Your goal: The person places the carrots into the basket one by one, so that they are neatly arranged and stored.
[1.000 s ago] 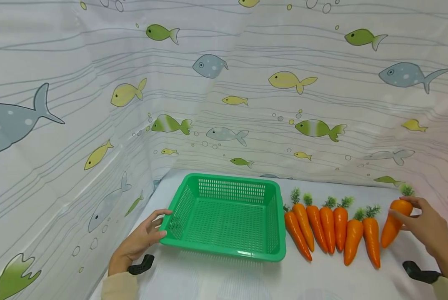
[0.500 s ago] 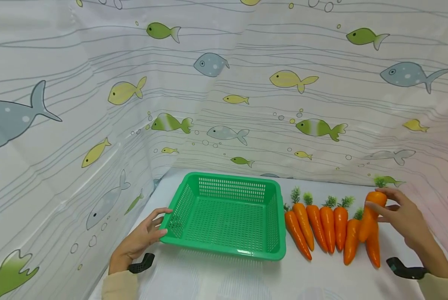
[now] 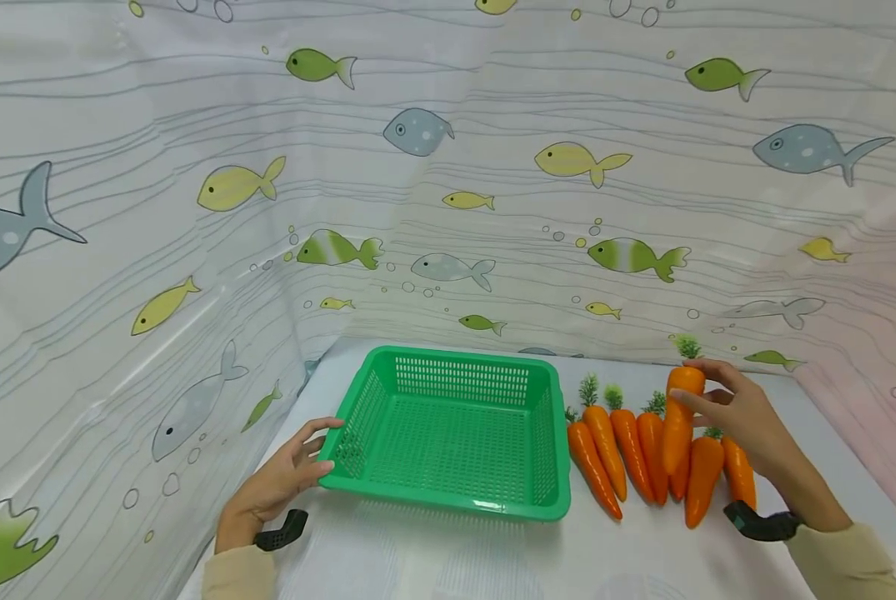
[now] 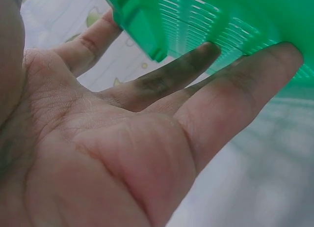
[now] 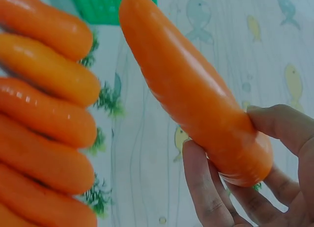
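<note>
An orange carrot [image 3: 680, 425] with a frilly green top is pinched near its thick end by my right hand [image 3: 743, 417], raised over the row of carrots with its tip down. In the right wrist view the thumb and fingers meet around the held carrot [image 5: 191, 94]. My left hand [image 3: 278, 477] touches the left side of a green plastic basket [image 3: 448, 502]. Spread, fairly straight fingers lie against the basket wall [image 4: 245, 20] in the left wrist view. No carrot is in the basket. Several more carrots [image 3: 593, 471] lie side by side to its right.
A white cloth [image 3: 387, 558] covers the table. Fish-patterned sheeting [image 3: 493, 233] stands as walls behind and on both sides. A black wrist camera [image 3: 282, 531] sits at the left wrist, another black camera [image 3: 761, 525] at the right.
My right hand has carried the carrot leftward and slightly up, from the row's right end to above its middle carrots. The left hand and the basket have stayed in place.
</note>
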The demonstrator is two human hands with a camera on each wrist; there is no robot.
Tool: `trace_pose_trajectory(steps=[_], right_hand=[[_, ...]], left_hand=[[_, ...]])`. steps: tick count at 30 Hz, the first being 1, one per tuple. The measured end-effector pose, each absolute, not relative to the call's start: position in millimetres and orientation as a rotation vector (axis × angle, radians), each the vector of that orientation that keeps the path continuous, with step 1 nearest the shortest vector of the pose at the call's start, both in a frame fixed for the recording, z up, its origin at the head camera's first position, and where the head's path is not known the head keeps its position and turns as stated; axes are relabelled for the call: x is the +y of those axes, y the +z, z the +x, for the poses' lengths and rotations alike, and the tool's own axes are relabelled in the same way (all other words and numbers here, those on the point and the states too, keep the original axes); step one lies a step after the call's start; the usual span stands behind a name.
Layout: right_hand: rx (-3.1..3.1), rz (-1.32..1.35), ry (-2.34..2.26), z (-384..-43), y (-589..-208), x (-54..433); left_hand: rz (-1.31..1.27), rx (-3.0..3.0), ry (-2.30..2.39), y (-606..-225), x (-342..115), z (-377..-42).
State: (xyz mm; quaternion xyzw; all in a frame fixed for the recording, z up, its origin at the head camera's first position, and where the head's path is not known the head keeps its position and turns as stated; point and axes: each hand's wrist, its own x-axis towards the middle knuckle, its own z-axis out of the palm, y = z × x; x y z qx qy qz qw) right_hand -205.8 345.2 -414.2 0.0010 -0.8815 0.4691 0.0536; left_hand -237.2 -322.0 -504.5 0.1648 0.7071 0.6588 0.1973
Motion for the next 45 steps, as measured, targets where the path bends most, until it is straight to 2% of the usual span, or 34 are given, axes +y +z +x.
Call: trace_pose_trajectory(steps=[15, 45], right_hand=[[-2.621, 0.201, 1.654, -224.5, -400.2, 285.7], [-2.511, 0.51, 2.068, -260.7, -408.5, 149.9]], left_hand=[[0.489, 1.979, 1.857, -501.3, -320.5, -240.0], [0.53, 1.937, 1.88, -506.2, -320.2, -237.4]])
